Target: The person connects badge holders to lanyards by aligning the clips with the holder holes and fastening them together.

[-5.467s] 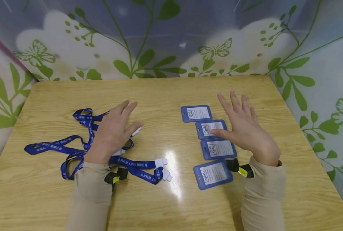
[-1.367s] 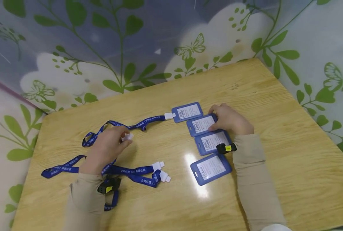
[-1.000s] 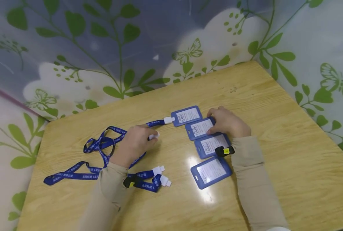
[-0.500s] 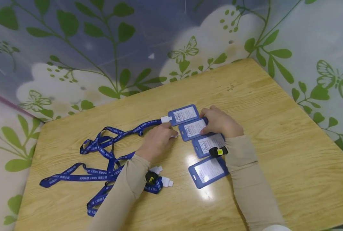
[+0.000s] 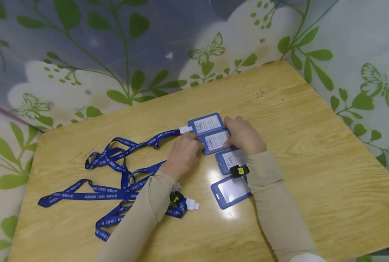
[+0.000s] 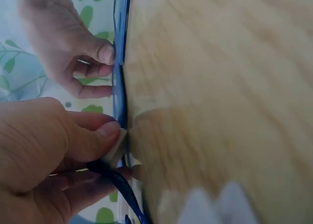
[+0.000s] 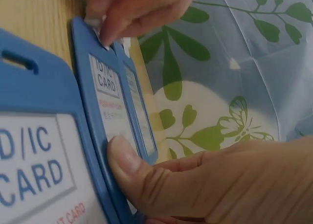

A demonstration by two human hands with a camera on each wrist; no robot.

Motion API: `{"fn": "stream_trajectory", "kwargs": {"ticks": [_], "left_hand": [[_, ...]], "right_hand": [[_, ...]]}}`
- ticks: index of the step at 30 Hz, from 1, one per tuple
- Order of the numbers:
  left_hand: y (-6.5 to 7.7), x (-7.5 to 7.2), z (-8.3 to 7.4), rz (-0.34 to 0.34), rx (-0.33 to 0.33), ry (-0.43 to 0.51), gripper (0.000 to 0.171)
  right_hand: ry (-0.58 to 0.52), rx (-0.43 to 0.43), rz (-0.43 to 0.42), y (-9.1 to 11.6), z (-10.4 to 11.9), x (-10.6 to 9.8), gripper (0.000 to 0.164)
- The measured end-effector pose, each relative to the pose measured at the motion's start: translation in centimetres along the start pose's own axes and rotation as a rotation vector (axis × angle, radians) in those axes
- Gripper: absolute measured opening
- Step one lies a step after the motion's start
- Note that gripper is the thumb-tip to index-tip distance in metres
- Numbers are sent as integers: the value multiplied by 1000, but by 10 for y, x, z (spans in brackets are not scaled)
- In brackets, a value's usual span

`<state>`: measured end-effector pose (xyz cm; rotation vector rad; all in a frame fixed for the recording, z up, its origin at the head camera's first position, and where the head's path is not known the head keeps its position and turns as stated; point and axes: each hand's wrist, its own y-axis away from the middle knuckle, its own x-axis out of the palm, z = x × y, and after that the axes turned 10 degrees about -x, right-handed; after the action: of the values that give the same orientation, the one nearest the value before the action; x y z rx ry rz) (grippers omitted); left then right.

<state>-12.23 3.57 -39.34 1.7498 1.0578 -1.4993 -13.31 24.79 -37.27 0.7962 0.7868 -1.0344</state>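
My left hand (image 5: 183,153) pinches the white plastic clip (image 6: 116,149) of a blue lanyard at the slotted end of a blue ID card holder (image 5: 215,141). My right hand (image 5: 245,136) grips that holder by its other end, thumb on its face in the right wrist view. Fingers of the left hand partly hide the slot and the clip. Just behind lies another card holder (image 5: 205,123), with a lanyard's white clip (image 5: 185,129) at its slot. Two more holders, a nearer one (image 5: 230,161) partly under the right wrist and the nearest one (image 5: 231,191), lie face up.
Tangled blue lanyards (image 5: 122,163) with white lettering spread over the left of the wooden table (image 5: 299,153). A loose white clip (image 5: 192,204) lies beside the left wrist. Patterned walls (image 5: 161,47) rise along the table's far and side edges.
From hovering spread, both hands came down. The left carried a lanyard clip rightward to the second holder; the right took that holder and shifted it against the far one. A clip now meets the far holder.
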Motion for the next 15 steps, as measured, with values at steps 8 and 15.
{"fn": "stream_trajectory", "kwargs": {"ticks": [8, 15], "left_hand": [[-3, -2, 8, 24, -53, 19, 17], [16, -35, 13, -87, -124, 79, 16]], "right_hand": [[-57, 41, 28, 2, 0, -1, 57], [-71, 13, 127, 16, -11, -28, 66]]}}
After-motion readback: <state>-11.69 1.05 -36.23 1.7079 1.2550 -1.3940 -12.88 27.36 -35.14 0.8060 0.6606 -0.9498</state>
